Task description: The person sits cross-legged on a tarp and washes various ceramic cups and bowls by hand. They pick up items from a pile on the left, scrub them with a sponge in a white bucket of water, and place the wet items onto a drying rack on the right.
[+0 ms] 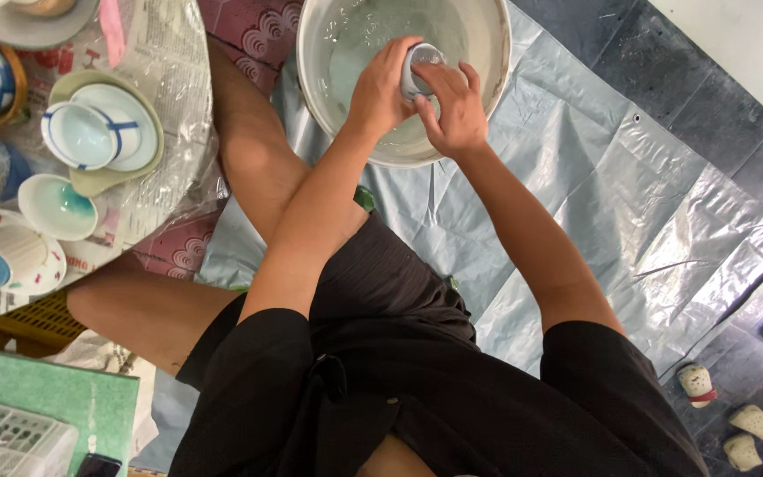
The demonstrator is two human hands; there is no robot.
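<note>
Both hands on a small white-and-grey ceramic cup (419, 69), over the large pale round basin (487, 97) of water.

Left hand (380, 88) curled round the cup's side, grip pinching it; right hand (457, 106) cupped against the other side, fingers pressed on the rim. Basin sitting on a crinkled silver plastic sheet (629, 221) on the floor. Off to the left, blue-striped white bowls (90, 132) on the newspaper-covered desk (165, 79).

Grey plastic sheet (576, 221) on dark floor, stacked blue-striped dishes (90, 132), pale green bowl (56, 208), white basket (2, 442)
</note>
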